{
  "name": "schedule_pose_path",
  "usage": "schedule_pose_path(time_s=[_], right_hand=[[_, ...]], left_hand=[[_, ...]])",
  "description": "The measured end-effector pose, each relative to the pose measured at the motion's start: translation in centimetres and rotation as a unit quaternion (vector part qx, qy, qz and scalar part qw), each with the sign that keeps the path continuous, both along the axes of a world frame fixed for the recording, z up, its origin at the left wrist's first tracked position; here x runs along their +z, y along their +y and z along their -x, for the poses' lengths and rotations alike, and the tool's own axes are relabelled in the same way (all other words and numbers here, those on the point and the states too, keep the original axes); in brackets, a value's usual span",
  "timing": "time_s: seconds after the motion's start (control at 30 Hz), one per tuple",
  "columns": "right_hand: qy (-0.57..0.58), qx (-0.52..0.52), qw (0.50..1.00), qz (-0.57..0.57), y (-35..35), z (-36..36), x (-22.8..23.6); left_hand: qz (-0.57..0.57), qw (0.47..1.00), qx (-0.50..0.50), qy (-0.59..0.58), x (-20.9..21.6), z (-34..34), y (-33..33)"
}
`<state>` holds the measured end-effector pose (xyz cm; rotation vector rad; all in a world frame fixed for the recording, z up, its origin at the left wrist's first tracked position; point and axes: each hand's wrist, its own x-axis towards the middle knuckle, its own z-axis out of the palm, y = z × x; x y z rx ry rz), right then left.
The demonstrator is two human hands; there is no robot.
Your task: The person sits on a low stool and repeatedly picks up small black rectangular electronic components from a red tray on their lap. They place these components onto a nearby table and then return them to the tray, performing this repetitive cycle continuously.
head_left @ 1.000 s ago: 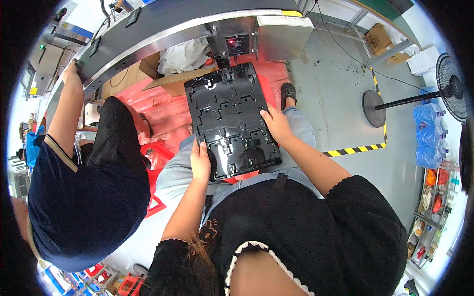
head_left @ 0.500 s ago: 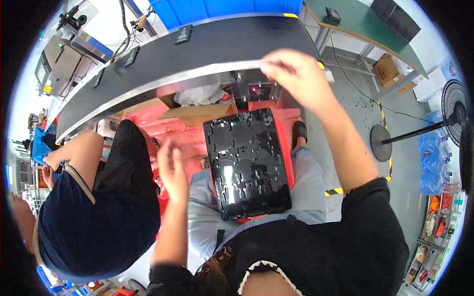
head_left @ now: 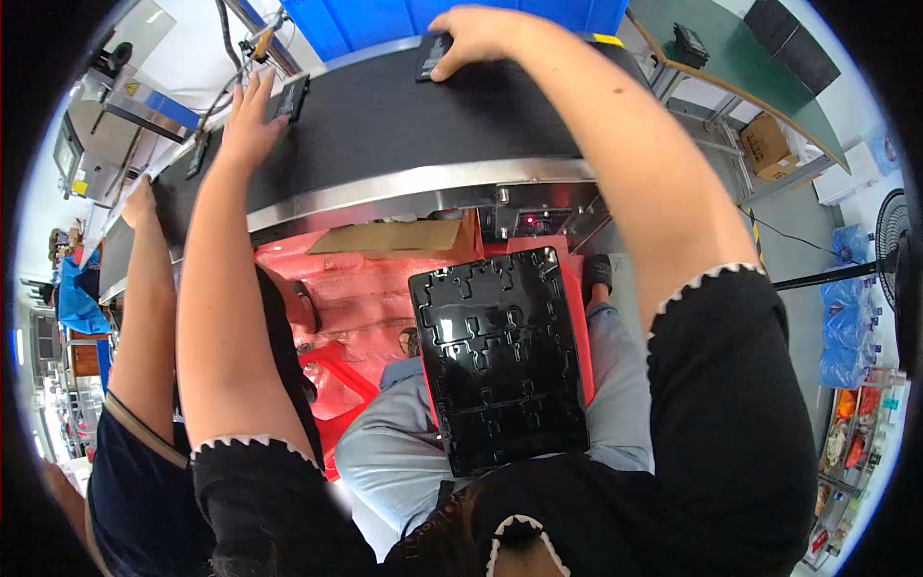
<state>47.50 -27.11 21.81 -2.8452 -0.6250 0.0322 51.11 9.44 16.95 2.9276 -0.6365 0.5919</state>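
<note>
At the far side of the black conveyor belt (head_left: 375,135), my right hand (head_left: 476,40) grips a thin black rectangular piece with white print (head_left: 433,60) between thumb and fingers. My left hand (head_left: 250,125) reaches over the belt farther left, its fingers stretched out. Close beside its thumb lies a similar black piece (head_left: 292,100); whether they touch I cannot tell. A glossy black plastic tray (head_left: 500,385) with moulded recesses rests on my lap, over something red. No pieces show in its recesses.
Another black piece (head_left: 198,154) lies farther left on the belt, near a co-worker's hand (head_left: 139,202). Behind the belt stands a blue bin (head_left: 365,24). A cardboard flap (head_left: 385,238) sticks out beneath the belt. To the right are a green table (head_left: 740,48) and a fan (head_left: 889,250).
Both my hands have moved forward over the belt, away from the tray. My right hand has taken hold of a black piece; my left has come near another. The co-worker's arm has also reached forward.
</note>
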Motion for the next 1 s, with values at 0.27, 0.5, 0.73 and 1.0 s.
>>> schedule_pose_path(time_s=[0.27, 0.5, 0.73, 1.0], right_hand=[[-0.137, 0.064, 0.937, -0.315, -2.0, 10.5, 4.3], [0.138, 0.203, 0.886, -0.393, 0.5, 24.7, -5.1], [0.026, 0.038, 0.976, -0.214, 1.5, 24.5, -20.0], [-0.074, 0.021, 0.978, -0.194, 1.0, 30.1, -19.4]], left_hand=[[-0.007, 0.961, -0.074, 0.266, 3.9, -2.2, -5.6], [-0.028, 0.934, -0.01, 0.357, 9.9, 5.7, -13.9], [-0.019, 0.985, -0.102, 0.135, 4.1, 6.6, -12.9], [0.018, 0.96, -0.252, 0.121, 3.4, 27.3, -13.3]])
